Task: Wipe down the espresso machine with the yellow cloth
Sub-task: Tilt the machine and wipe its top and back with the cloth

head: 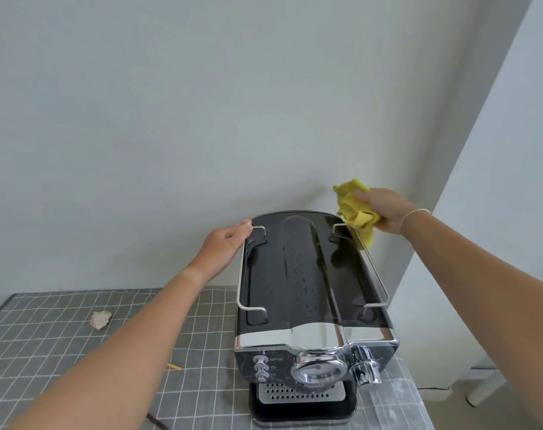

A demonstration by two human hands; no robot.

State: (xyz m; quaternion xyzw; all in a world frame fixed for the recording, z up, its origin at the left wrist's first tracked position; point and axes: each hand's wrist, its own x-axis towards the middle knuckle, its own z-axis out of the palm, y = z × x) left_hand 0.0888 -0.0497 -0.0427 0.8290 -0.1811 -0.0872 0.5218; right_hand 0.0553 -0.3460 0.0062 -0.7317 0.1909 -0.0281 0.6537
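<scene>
A glossy black espresso machine point(298, 274) with chrome trim and wire rails on top stands on the table, its front facing me. My right hand point(385, 209) grips a bunched yellow cloth point(355, 209) at the machine's back right corner, the cloth's lower end hanging onto the right rail. My left hand point(223, 246) rests flat against the machine's upper left side by the left rail, fingers straight. Wet streaks show on the black top.
The table carries a grey grid-patterned cover point(78, 352). A crumpled pale wad point(100, 319) lies at its left, and a small yellow scrap point(174, 367) sits nearer me. A white wall stands close behind, and a wall corner juts out on the right.
</scene>
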